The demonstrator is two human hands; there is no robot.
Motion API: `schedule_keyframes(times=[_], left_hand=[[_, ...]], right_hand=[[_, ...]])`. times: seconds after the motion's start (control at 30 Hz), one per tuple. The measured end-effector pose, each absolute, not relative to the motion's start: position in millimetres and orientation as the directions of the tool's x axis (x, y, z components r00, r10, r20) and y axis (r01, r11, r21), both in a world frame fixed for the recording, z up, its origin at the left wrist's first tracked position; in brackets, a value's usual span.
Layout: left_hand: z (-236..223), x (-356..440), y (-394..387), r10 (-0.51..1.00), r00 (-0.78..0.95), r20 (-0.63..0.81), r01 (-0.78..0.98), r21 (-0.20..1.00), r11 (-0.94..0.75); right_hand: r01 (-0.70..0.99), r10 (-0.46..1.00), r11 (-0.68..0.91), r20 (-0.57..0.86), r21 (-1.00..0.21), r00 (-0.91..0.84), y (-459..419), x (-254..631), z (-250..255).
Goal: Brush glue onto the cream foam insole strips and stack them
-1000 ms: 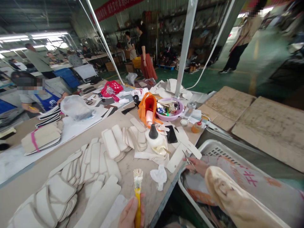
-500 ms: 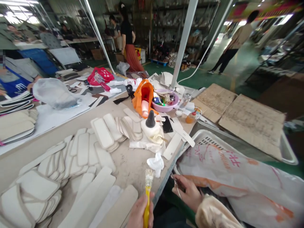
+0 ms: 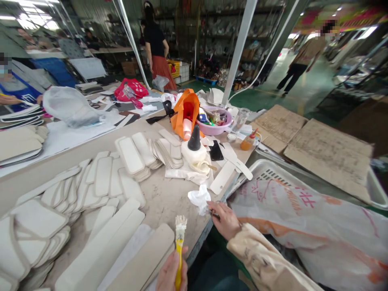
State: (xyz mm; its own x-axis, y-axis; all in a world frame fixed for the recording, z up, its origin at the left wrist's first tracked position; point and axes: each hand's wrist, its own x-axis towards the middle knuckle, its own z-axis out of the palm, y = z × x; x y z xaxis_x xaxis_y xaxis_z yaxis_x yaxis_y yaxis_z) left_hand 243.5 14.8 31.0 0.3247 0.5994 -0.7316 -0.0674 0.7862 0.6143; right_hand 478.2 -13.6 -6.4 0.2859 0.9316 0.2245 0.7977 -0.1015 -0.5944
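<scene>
My left hand (image 3: 172, 268) is closed around the yellow handle of a paintbrush (image 3: 180, 242), whose pale, coated bristles point up over the table. At the table's near right edge, my right hand (image 3: 223, 221) is closed on a small dark metal tool (image 3: 215, 214), mostly hidden under the fingers. Its fingertips reach a crumpled white tissue (image 3: 198, 198). Pale flat rounded pieces (image 3: 104, 190) lie in overlapping piles to the left. Longer pale strips (image 3: 148, 254) rest beside the brush. Behind the tissue stands a white container with a black cone top (image 3: 194, 139).
An orange bag (image 3: 185, 111) and a lilac basin (image 3: 215, 128) of small items stand further back. A black phone (image 3: 216, 150) and a bottle of orange liquid (image 3: 247, 141) lie right of them. A printed plastic sack (image 3: 303, 222) fills a basket at right. Other people are beyond.
My right hand has moved up and left from beside the sack to the tissue at the table edge. The brush has shifted slightly left. People in the background have moved.
</scene>
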Motion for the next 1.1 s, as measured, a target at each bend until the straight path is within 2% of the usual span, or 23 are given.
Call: schedule_keyframes(times=[0.1,0.23,0.37,0.47,0.57,0.63,0.73,0.83,0.93,1.1], left_hand=[[31.2,236.2,7.7,0.623,0.342,-0.703,-0.086,0.637,0.766],[36.8,228.2,-3.9,0.662,0.335,-0.670,-0.065,0.685,0.726],[45.8,221.5,-16.3,0.718,0.341,-0.606,-0.087,0.740,0.667],[50.9,214.6,-27.3,0.762,0.338,-0.552,-0.109,0.782,0.614],[55.6,207.3,-39.5,0.787,0.327,-0.523,-0.127,0.801,0.585],[58.9,204.6,-46.9,0.793,0.335,-0.509,-0.128,0.809,0.574],[62.5,206.1,-54.0,0.795,0.344,-0.500,-0.067,0.831,0.552],[63.1,212.9,-54.7,0.804,0.338,-0.489,0.017,0.857,0.515],[63.3,222.0,-51.1,0.816,0.349,-0.461,0.035,0.876,0.480],[67.9,234.9,-44.9,0.824,0.397,-0.405,0.077,0.909,0.409]], right_hand=[[0.864,0.956,-0.020,0.244,-0.503,0.164,6.3,488.1,-14.6],[0.899,0.963,-0.069,0.206,-0.433,0.173,12.3,487.6,-22.4],[0.879,0.952,-0.050,0.244,-0.475,0.186,-1.1,468.2,-31.4],[0.825,0.939,0.017,0.292,-0.565,0.180,-15.1,450.7,-32.0],[0.770,0.883,0.020,0.373,-0.638,0.286,-30.8,438.6,-16.8],[0.765,0.839,0.038,0.436,-0.643,0.325,-42.9,433.6,1.9],[0.798,0.855,0.165,0.487,-0.580,0.177,-60.7,426.6,33.0],[0.827,0.901,0.245,0.435,-0.505,-0.001,-71.1,418.3,54.8],[0.875,0.929,0.190,0.371,-0.446,-0.012,-71.2,412.5,63.9],[0.922,0.938,0.111,0.346,-0.370,0.026,-59.7,413.2,69.1]])
